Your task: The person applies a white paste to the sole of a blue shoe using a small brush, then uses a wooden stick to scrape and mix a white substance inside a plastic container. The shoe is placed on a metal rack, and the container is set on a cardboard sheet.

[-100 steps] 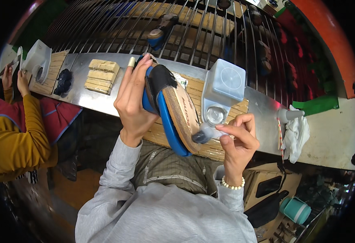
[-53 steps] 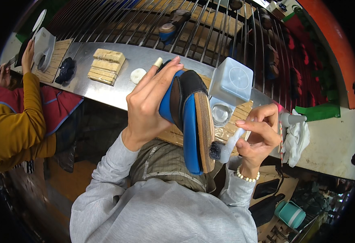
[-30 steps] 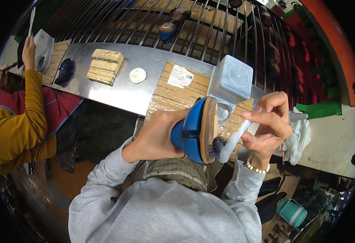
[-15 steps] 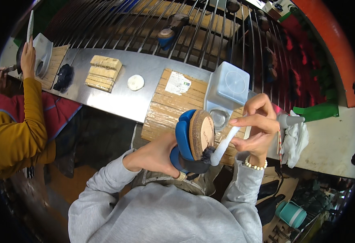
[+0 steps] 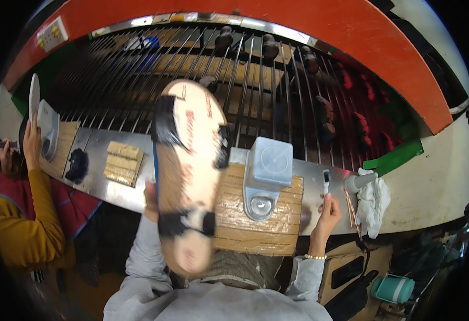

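Note:
A sandal upper on a blue shoe last (image 5: 197, 160) is held up, its long tan underside facing me. Black strap ends are folded onto that underside and red print marks it. My left hand (image 5: 151, 202) grips it from the left edge; most of its fingers are hidden behind. Well to the right, my right hand (image 5: 328, 213) pinches a small brush (image 5: 326, 182) by its white handle, dark bristles pointing away from me. Between my hands stands a translucent plastic container (image 5: 269, 163) with a small round cup at its near end, on a plastic-wrapped slatted board (image 5: 258, 238).
A metal-barred conveyor (image 5: 250, 107) carrying several lasts runs beyond the steel bench (image 5: 124, 199). A yellowish grooved block (image 5: 123, 163) sits to the left. A white cloth (image 5: 372, 206) and grey nozzle lie right. At far left, a co-worker's hand (image 5: 31, 144) holds a pale sole.
The last has been raised and turned, showing its full underside. My right hand has drawn the brush off the strap and moved away over the bench's right part. The view has tilted up.

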A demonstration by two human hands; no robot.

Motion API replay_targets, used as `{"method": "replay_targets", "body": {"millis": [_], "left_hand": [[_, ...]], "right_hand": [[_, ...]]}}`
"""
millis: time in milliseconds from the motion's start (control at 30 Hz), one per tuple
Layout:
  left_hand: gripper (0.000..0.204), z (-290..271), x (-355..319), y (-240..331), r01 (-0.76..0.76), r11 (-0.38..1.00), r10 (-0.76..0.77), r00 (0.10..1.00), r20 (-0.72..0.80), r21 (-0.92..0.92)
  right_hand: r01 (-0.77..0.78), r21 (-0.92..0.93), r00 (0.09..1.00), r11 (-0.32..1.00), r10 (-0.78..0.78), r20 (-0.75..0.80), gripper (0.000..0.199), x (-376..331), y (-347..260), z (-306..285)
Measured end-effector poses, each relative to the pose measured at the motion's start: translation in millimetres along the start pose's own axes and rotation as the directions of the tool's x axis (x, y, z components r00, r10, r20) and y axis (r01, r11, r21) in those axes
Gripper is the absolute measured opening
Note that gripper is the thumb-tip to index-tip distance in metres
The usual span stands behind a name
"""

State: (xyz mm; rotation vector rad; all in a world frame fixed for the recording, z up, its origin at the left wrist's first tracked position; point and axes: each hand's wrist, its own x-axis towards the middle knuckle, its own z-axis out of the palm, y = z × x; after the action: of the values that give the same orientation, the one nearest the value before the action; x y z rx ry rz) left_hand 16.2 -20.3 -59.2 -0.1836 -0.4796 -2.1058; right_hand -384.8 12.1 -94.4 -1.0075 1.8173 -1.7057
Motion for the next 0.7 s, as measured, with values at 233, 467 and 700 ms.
{"method": "replay_targets", "body": {"millis": [233,467,700], "left_hand": [[0.053,-85.8,89.0,8.3,-0.054,0.980,-0.042,0.886,-0.461,-0.194],[0.048,-91.5,177.0,-7.3,0.030,0.866,-0.072,0.995,-0.065,-0.499],[0.037,-61.9,167.2,-7.4,0.024,0.972,-0.037,0.998,-0.050,-0.235]], "right_hand": [[0.177,-0.333,0.971,0.926,-0.219,-0.095,0.017,-12.6,42.4,-10.9],[0.186,-0.377,0.962,0.907,-0.246,-0.117,0.012,-15.2,31.3,-2.5],[0.194,-0.399,0.965,0.896,-0.247,-0.085,0.011,-16.1,27.5,-2.8]]}}
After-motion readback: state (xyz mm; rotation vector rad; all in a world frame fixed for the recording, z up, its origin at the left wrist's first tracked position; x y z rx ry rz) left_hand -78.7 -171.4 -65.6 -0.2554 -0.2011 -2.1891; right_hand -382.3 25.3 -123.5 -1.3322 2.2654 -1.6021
